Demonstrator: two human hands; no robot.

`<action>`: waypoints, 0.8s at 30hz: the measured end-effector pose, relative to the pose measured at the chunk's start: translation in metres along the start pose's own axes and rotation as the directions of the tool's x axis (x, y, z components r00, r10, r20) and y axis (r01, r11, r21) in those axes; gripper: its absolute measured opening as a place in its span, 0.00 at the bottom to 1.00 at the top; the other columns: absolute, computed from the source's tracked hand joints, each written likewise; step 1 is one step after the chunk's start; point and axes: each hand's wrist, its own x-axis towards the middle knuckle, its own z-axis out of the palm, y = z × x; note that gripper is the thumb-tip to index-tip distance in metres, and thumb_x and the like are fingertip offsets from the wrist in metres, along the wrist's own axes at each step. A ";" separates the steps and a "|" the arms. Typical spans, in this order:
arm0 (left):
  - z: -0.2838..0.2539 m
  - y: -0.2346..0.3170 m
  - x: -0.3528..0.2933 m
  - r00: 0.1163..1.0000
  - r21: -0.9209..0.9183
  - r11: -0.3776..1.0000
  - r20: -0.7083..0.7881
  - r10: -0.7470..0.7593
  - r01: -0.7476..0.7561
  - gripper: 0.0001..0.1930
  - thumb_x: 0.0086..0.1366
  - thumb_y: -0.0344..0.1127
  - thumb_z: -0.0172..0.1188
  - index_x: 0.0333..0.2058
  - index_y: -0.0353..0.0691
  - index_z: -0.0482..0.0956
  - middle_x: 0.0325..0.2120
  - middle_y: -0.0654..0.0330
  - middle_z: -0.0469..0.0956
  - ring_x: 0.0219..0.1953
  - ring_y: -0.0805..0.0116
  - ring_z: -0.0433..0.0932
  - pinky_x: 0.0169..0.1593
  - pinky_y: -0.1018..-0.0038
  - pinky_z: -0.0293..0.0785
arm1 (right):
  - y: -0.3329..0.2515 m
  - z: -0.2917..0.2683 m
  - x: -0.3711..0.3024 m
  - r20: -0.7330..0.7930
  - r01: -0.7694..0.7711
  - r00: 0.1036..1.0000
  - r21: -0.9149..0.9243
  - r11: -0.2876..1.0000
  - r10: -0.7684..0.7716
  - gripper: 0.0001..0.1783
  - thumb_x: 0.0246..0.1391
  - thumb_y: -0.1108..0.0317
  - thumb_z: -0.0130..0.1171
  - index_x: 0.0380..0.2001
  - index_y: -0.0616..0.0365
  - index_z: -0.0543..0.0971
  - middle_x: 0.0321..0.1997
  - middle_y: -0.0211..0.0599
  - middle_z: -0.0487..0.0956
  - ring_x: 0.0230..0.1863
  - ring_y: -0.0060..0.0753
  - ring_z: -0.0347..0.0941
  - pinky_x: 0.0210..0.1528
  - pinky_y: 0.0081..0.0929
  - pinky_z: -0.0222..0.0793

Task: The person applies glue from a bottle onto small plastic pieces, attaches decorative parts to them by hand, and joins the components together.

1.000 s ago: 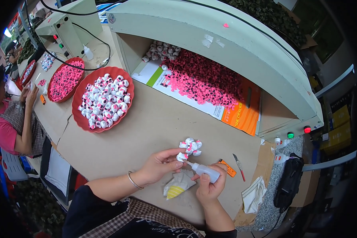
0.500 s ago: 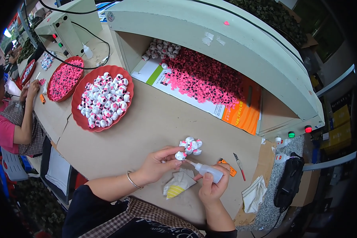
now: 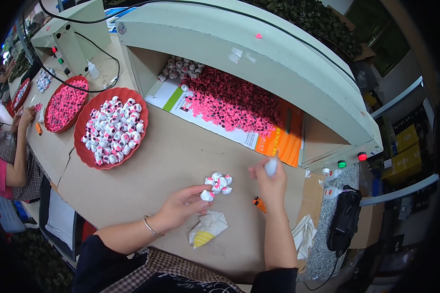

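Fingers and thumb of the left hand (image 3: 181, 207) pinch a small white ball with a pink patch (image 3: 207, 196), held over the near half of the bench (image 3: 176, 156), about midway between its left and right edges. A loose cluster of similar balls (image 3: 218, 182) lies just beside the fingertips, on the side toward the far edge. The grip of the right hand (image 3: 271, 180) is closed around a whitish squeeze bottle (image 3: 270, 167), well apart from the ball and nearer the right edge; some of the bottle is hidden by the fingers.

Between the forearms, toward the near edge, rests a crumpled pale cloth with a yellow striped part (image 3: 204, 238). An orange-handled tool (image 3: 259, 204) lies beside the right wrist, partly covered by it. A folded white cloth (image 3: 304, 237) lies by the right edge.

Toward the far left corner stands a scalloped red bowl (image 3: 82, 153) full of white, pink and dark balls. Along the far edge, a pale green cabinet (image 3: 308, 68) shelters a heap of pink pieces with dark spots (image 3: 234, 105), and more white balls (image 3: 183, 67) sit at its left end. Beyond the left edge, a co-worker's hand (image 3: 27, 115) is raised near another bowl (image 3: 86, 100) of pink pieces.
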 end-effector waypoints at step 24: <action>0.004 -0.001 -0.001 0.980 -0.029 1.000 0.198 -0.001 0.007 0.19 0.60 0.31 0.49 0.50 0.40 0.62 0.46 0.60 0.66 0.45 0.73 0.68 0.41 0.78 0.67 | -0.020 0.016 -0.065 0.366 -0.214 0.919 0.143 0.966 0.149 0.07 0.43 0.78 0.56 0.29 0.60 0.71 0.24 0.29 0.71 0.21 0.16 0.66 0.21 0.13 0.62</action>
